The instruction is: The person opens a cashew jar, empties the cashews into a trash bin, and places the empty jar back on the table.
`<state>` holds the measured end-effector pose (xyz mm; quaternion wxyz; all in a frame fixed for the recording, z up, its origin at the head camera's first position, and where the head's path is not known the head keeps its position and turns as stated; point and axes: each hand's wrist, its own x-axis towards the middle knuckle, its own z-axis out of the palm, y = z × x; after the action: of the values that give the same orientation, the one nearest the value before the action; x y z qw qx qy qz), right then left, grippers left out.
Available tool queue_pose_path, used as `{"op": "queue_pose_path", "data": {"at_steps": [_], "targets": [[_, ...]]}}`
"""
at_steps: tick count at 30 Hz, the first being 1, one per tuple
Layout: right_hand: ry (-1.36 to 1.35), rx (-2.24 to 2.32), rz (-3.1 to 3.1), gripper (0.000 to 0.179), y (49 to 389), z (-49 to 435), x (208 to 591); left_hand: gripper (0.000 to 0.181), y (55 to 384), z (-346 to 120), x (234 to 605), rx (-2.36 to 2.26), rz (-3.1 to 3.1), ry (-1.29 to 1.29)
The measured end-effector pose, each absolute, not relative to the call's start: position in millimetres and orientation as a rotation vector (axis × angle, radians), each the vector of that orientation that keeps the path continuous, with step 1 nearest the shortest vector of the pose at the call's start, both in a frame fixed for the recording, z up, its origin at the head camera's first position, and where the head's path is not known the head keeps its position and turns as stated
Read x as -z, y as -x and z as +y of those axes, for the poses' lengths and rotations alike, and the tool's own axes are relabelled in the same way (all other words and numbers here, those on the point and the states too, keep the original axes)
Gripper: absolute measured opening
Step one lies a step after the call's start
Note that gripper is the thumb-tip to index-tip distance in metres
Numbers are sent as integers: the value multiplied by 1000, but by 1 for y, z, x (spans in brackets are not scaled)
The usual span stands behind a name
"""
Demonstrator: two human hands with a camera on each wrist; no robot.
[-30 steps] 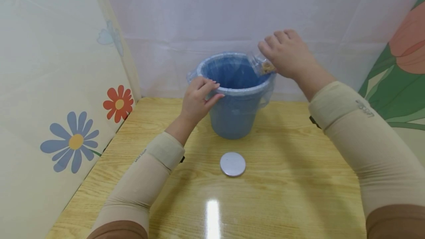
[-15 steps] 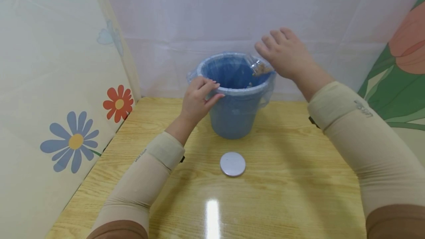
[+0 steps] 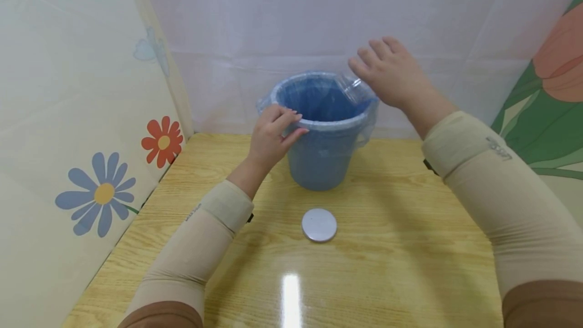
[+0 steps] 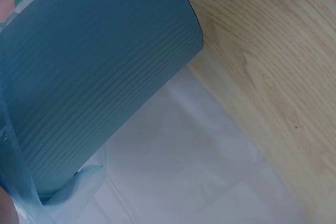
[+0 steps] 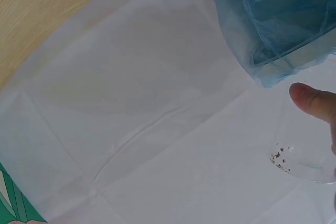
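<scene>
My left hand (image 3: pixel 273 133) holds the near left rim of a blue trash can (image 3: pixel 321 161), fingers over the edge and thumb along the outside. A thin blue bag (image 5: pixel 262 30) lines the can and folds down over its rim. Above the can's right side, my right hand (image 3: pixel 393 72) grips a clear jar (image 3: pixel 357 90), tilted with its mouth toward the inside. A few dark crumbs (image 5: pixel 280 157) cling near the jar's bottom. In the right wrist view, my thumb (image 5: pixel 312 99) presses along the jar wall; the other fingers are mostly out of frame.
A round white lid (image 3: pixel 319 225) lies on the wood-grain table (image 3: pixel 387 267) in front of the can. Behind it hangs a white cloth backdrop (image 3: pixel 291 14). A flower-printed panel (image 3: pixel 82 115) stands along the left, with another printed panel (image 3: pixel 551 95) at the right.
The jar has tipped further over the can. Tan bits seen in it earlier have dropped out into the can, leaving it nearly see-through. My left hand stays put.
</scene>
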<state>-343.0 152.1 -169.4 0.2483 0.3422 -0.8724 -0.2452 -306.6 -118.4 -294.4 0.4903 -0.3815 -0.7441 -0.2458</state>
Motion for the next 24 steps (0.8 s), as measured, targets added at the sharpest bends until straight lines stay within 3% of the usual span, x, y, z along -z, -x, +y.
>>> {"op": "queue_pose_path", "data": {"at_steps": [11,24], "targets": [[-910,669,-2363,53,342,154,170,28,307,-118,294,608,-1799,920],[-931,822,-2228,64,338,151,169,28,307,-119,295,582,-1810,918]]}}
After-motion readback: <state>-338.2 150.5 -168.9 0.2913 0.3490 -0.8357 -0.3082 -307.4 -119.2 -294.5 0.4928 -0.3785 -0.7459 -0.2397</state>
